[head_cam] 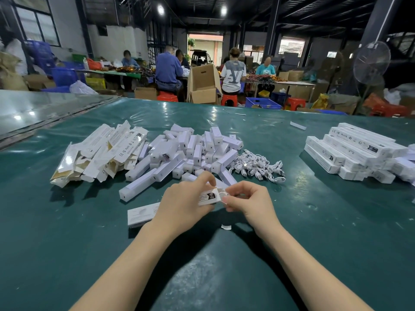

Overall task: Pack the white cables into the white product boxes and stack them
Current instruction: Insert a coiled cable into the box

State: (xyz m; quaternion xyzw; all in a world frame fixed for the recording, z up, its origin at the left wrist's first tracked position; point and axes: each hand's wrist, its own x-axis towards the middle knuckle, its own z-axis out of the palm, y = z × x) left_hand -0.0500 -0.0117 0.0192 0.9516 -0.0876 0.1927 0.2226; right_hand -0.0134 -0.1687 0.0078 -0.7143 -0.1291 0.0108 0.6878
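My left hand (184, 203) grips a long white product box (143, 213) above the green table; its open end (210, 197) points right. My right hand (247, 199) pinches a coiled white cable (221, 195) at that open end. A heap of white cables (258, 166) lies just beyond my right hand. In the middle is a pile of white inner boxes (179, 153). Flat empty product boxes (101, 151) lie at the left. Packed boxes (359, 149) are stacked at the right.
The green table (67, 232) stretches wide around my arms. A small white scrap (226, 226) lies under my hands, another scrap (298, 125) farther back. Beyond the far edge, people sit at tables among cardboard boxes (203, 85), stools and a standing fan (370, 63).
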